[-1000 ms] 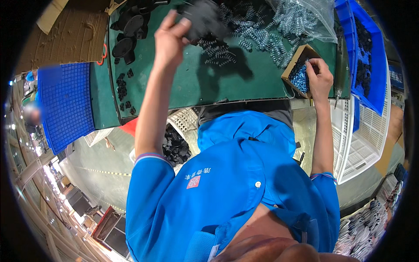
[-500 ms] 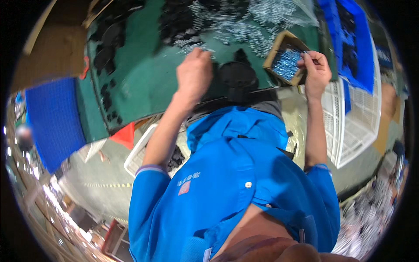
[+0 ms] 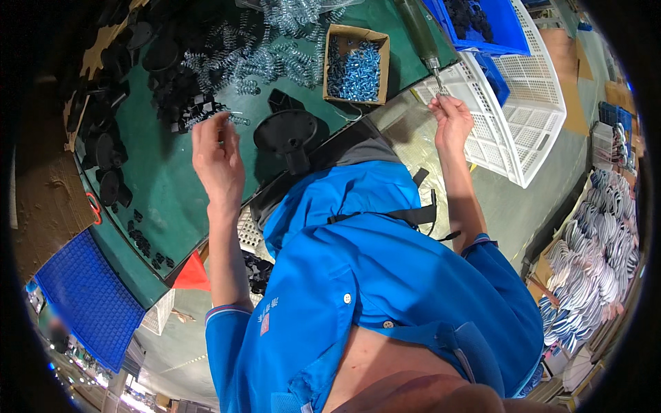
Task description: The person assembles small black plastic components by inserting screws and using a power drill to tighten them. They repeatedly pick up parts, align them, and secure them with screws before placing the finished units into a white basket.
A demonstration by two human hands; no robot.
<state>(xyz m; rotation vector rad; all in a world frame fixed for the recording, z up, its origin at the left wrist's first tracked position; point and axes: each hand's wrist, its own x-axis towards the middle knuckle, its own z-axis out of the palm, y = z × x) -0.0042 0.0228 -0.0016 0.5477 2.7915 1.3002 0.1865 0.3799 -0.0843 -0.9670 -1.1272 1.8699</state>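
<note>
My left hand (image 3: 219,162) is over the green table, its fingers bent and closed at the edge of a heap of small black parts (image 3: 196,113) and loose metal springs (image 3: 241,65); whatever lies in its fingertips is hidden. On the right, my right hand (image 3: 452,125) pinches a small screw, mostly covered by the fingers, at the bit of a hanging screwdriver (image 3: 421,34). Between my hands, a black round-plated part with a stem (image 3: 286,132) lies at the near table edge. Behind it stands an open cardboard box (image 3: 384,69) filled with bluish screws (image 3: 360,72).
Larger black parts (image 3: 107,148) line the table's left side, with an orange-red handle (image 3: 94,208) close by. A blue bin (image 3: 506,38) and white plastic baskets (image 3: 527,148) stand at the right. A blue padded sheet (image 3: 96,296) lies at lower left.
My right hand has left the screw box and moved right to the screwdriver bit. My view has turned, and my left hand remains by the springs and small black parts.
</note>
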